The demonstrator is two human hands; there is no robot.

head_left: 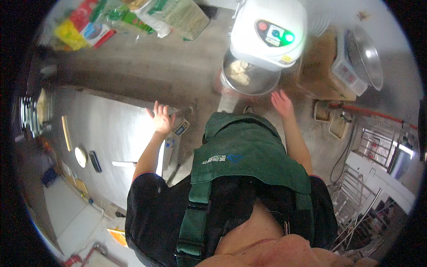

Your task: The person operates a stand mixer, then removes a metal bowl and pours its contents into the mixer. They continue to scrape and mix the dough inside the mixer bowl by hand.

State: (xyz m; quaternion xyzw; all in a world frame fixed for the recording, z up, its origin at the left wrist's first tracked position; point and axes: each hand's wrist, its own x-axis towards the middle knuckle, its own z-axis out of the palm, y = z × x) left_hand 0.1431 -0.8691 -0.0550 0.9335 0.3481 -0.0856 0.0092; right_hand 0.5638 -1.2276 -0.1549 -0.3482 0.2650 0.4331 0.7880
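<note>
Head | seemingly dough (pixel 239 72): pale, lumpy, in bowl (pixel 265 81) | left grip (pixel 162 119), right grip (pixel 282 103): both spread

Metal table (pixel 106 129) | on top: wooden stick (pixel 66 133) | round item (pixel 80 157) | black oblong device (pixel 94 161)

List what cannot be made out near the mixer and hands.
All in the head view:
Steel bowl, far side: hidden by the white mixer.
Mixer's top: cut off by the upper edge.
Small panel near the left hand: too blurred to read.
Whether the right hand touches the bowl: angle hides any gap.
</note>
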